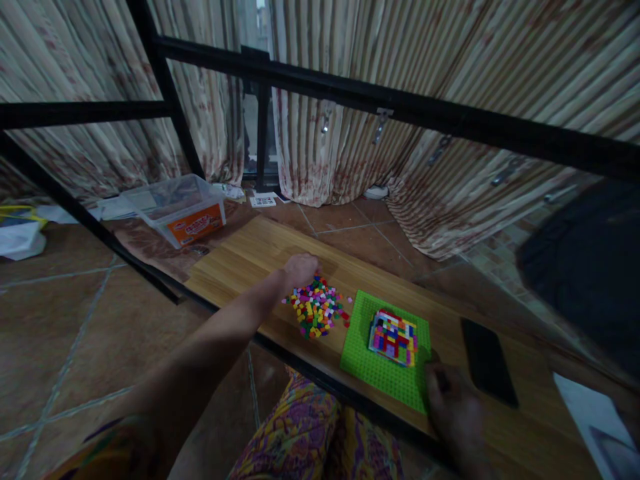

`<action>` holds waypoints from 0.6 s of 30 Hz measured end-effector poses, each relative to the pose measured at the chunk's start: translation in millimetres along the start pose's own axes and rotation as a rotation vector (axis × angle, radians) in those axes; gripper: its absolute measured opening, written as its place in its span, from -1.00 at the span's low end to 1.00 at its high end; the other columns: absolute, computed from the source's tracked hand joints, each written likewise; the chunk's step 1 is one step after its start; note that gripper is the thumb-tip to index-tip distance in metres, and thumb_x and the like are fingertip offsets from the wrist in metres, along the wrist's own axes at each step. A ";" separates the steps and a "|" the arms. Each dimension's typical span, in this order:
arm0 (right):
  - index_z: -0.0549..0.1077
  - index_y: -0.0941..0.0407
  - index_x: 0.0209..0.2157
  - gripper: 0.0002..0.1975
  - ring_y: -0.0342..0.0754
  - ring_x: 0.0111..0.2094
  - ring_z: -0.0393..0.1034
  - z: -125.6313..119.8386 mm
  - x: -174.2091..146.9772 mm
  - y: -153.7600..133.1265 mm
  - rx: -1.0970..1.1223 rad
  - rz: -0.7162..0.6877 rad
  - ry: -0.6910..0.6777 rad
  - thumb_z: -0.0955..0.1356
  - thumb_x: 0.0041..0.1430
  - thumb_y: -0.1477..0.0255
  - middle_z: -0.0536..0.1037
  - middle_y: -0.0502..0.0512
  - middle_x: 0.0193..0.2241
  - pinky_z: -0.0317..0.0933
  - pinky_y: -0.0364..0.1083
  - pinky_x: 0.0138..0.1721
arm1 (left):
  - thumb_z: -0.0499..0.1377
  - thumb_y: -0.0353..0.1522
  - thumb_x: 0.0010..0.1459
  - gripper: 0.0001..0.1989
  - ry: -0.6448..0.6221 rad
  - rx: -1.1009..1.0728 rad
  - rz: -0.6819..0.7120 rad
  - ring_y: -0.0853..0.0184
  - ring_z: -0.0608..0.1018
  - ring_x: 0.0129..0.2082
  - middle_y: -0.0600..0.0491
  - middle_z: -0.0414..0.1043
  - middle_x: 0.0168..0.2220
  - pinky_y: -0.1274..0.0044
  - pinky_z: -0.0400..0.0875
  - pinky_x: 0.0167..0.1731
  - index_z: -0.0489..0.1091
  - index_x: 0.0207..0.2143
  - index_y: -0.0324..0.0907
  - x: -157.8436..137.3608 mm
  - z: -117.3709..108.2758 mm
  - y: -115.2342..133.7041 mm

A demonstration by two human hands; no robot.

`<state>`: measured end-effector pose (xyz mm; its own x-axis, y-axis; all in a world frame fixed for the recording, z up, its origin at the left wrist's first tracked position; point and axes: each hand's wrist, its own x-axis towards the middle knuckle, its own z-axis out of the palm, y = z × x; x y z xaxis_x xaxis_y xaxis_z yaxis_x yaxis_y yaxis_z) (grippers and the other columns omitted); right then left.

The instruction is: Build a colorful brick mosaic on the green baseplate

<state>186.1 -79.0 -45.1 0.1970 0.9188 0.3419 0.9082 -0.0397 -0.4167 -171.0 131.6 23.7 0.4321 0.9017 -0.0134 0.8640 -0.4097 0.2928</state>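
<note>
A loose pile of small multicoloured building bricks (317, 307) lies on the wooden tabletop. At its far left side is my left hand (301, 270), fingers closed and pointing down; whatever they may hold is hidden. Right of the pile lies a green studded baseplate (385, 383). On it stands a low, roughly square block of bricks (394, 337) in red, white, blue, purple and yellow. My right hand (453, 403) rests curled against the baseplate's right edge, slightly blurred, and I cannot make out what is between its fingers.
A black phone-like slab (489, 360) lies right of the baseplate, with a white sheet (595, 413) beyond it. Black metal bars (350, 83) cross above the wooden tabletop (250, 250). On the tiled floor stands a clear plastic bin (175, 203); curtains (330, 153) hang behind.
</note>
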 end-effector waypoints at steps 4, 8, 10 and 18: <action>0.47 0.16 -0.36 -0.43 0.00 -0.40 0.43 -0.1 0.2 -1.3 -0.013 -0.022 0.029 0.16 0.23 -0.04 0.53 0.21 -0.37 0.24 -0.08 -0.35 | 0.15 -0.56 -0.04 -0.71 0.005 -0.016 -0.019 0.14 0.53 -0.06 -0.14 0.54 -0.18 0.43 0.35 -0.02 0.55 -0.27 -0.19 -2.1 1.6 1.5; 0.47 0.16 -0.37 -0.42 0.00 -0.41 0.43 -0.8 0.7 -4.3 -0.010 -0.001 0.030 0.15 0.22 -0.06 0.53 0.22 -0.37 0.24 -0.08 -0.37 | 0.15 -0.57 -0.05 -0.76 0.025 -0.068 -0.086 0.06 0.51 -0.04 -0.25 0.52 -0.16 0.38 0.34 0.00 0.51 -0.29 -0.31 -6.8 2.5 6.6; 0.48 0.16 -0.36 -0.42 0.00 -0.40 0.44 -1.3 0.5 -4.8 0.008 0.017 0.016 0.15 0.22 -0.06 0.54 0.22 -0.35 0.25 -0.08 -0.36 | 0.13 -0.57 -0.04 -0.76 0.048 -0.118 -0.131 0.04 0.50 -0.02 -0.28 0.51 -0.15 0.36 0.32 0.02 0.49 -0.27 -0.35 -9.8 2.2 9.5; 0.46 0.15 -0.40 -0.40 0.00 -0.44 0.42 -1.7 1.8 -5.9 0.001 -0.011 0.044 0.14 0.21 -0.08 0.53 0.22 -0.41 0.24 -0.08 -0.39 | 0.00 -0.49 0.19 -0.73 0.227 -0.577 -0.332 0.23 0.56 -0.18 -0.13 0.53 -0.24 0.43 0.40 -0.12 0.40 -0.11 -0.31 -31.6 2.3 22.9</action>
<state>181.7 -77.8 -40.5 0.2033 0.9013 0.3826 0.9100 -0.0297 -0.4136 -164.3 93.3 28.6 0.0500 0.9987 -0.0084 0.6389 -0.0255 0.7689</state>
